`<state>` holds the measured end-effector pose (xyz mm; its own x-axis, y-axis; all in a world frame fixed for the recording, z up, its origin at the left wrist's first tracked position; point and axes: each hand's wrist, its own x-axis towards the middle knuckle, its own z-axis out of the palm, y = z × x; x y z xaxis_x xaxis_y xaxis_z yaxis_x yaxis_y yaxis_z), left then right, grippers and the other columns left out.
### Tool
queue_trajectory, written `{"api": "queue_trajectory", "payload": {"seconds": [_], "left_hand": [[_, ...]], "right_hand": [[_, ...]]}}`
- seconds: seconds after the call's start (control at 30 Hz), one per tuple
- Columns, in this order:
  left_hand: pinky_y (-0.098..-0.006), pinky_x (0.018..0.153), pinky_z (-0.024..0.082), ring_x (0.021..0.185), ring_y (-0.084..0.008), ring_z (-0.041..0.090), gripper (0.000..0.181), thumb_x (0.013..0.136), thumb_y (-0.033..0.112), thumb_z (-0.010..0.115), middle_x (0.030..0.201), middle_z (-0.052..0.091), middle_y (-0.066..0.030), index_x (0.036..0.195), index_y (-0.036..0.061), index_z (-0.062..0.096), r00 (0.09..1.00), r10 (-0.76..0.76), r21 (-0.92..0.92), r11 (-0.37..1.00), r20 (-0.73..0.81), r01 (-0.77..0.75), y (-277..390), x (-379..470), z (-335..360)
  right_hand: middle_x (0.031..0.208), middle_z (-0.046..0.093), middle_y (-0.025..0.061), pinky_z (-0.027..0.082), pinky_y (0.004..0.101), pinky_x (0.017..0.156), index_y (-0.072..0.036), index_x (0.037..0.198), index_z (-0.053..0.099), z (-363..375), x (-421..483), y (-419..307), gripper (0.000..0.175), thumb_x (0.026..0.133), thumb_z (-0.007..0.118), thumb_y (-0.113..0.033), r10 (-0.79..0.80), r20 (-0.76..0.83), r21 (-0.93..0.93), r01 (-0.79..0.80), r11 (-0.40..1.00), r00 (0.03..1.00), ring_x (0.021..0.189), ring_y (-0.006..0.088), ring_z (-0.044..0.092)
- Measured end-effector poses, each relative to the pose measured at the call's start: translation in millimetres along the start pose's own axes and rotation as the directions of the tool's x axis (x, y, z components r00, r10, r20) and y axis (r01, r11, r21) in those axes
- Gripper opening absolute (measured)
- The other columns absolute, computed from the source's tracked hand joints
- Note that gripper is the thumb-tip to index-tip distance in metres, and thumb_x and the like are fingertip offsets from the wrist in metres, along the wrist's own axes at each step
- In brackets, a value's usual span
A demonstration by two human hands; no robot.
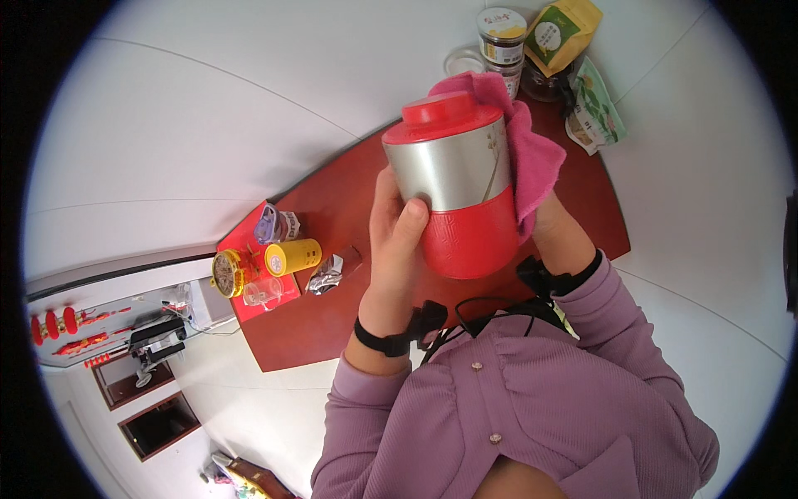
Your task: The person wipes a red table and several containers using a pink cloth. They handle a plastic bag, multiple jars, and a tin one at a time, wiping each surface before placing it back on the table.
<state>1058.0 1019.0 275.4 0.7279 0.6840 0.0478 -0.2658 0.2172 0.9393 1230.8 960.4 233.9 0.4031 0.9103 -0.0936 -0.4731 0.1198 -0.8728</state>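
Observation:
A red and silver lidded canister (pixel 458 187) is held up, slightly tilted, above the reddish-brown table (pixel 324 187). My left hand (pixel 396 231) grips its lower left side, with the thumb across the front. At its right side a pink cloth (pixel 533 156) lies against the wall of the canister and hangs down. My right hand (pixel 548 218) is behind that cloth; its fingers are hidden, and only the part near the wrist shows. The red lid sits on the canister.
Left on the table are a yellow cylindrical tin (pixel 293 257), a yellow-lidded jar (pixel 229 273), a purple-topped container (pixel 269 224), a clear cup (pixel 263 293) and a foil packet (pixel 327 274). Stacked jars (pixel 502 40), a yellow bag (pixel 561 34), a dark pot (pixel 543 81) and a green-white pouch (pixel 592 112) stand at the back.

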Motion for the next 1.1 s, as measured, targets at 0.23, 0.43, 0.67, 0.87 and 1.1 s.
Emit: {"api": "queue_trajectory", "payload": {"seconds": [0.23,0.43,0.67,0.87,1.1], "left_hand": [[-0.0385,0.110,0.040,0.133,-0.0217,0.049,0.105,0.081,0.041,0.084,0.146,0.047,-0.0107,0.157,0.0040,0.022,0.998,-0.071,0.020,0.997,0.003,0.070,6.4,-3.0,10.8],[-0.0399,0.108,0.044,0.130,-0.0247,0.052,0.109,0.076,0.022,0.087,0.144,0.048,-0.0150,0.157,0.0026,0.017,0.986,0.145,0.312,0.943,-0.079,-0.114,10.6,4.6,17.6],[-0.0390,0.099,0.049,0.122,-0.0295,0.060,0.086,0.073,0.023,0.087,0.137,0.056,-0.0154,0.145,0.0019,0.043,0.911,0.412,0.700,0.655,-0.013,-0.286,-1.7,19.7,12.2],[-0.0421,0.096,0.052,0.120,-0.0365,0.061,0.078,0.072,0.028,0.087,0.134,0.058,-0.0168,0.138,0.0062,0.052,0.960,0.260,0.774,0.584,0.106,-0.244,1.9,1.7,5.1],[-0.0404,0.095,0.053,0.121,-0.0341,0.062,0.080,0.070,0.025,0.088,0.132,0.060,-0.0164,0.139,0.0073,0.053,0.983,0.158,0.787,0.593,0.090,-0.168,0.1,-4.2,3.1]], "right_hand": [[0.145,0.049,0.0069,0.043,0.0351,0.107,-0.007,0.149,0.040,-7.9,4.9,8.5,0.060,0.102,0.059,-0.038,0.091,0.000,0.179,-0.090,0.980,0.996,0.131,0.0199,0.050],[0.153,0.043,0.0061,0.039,0.0356,0.112,-0.008,0.156,0.031,12.8,-25.5,-2.8,0.070,0.102,0.060,-0.041,-0.221,0.074,0.070,0.216,0.974,0.972,0.139,0.0203,0.044],[0.155,0.040,0.0190,0.037,0.0457,0.115,-0.010,0.145,0.054,41.6,-38.1,-37.3,0.067,0.084,0.073,-0.032,-0.601,0.313,-0.705,0.604,0.372,0.735,0.140,0.0395,0.041],[0.143,0.055,0.0136,0.044,0.0459,0.109,-0.009,0.133,0.064,32.4,-20.9,-65.0,0.059,0.080,0.076,-0.032,-0.471,0.474,-0.769,0.610,0.192,0.744,0.129,0.0390,0.053],[0.130,0.064,0.0167,0.050,0.0428,0.101,-0.004,0.122,0.067,39.1,-18.2,-58.1,0.050,0.079,0.075,-0.029,-0.401,0.393,-0.807,0.519,0.281,0.828,0.116,0.0353,0.062]]}}
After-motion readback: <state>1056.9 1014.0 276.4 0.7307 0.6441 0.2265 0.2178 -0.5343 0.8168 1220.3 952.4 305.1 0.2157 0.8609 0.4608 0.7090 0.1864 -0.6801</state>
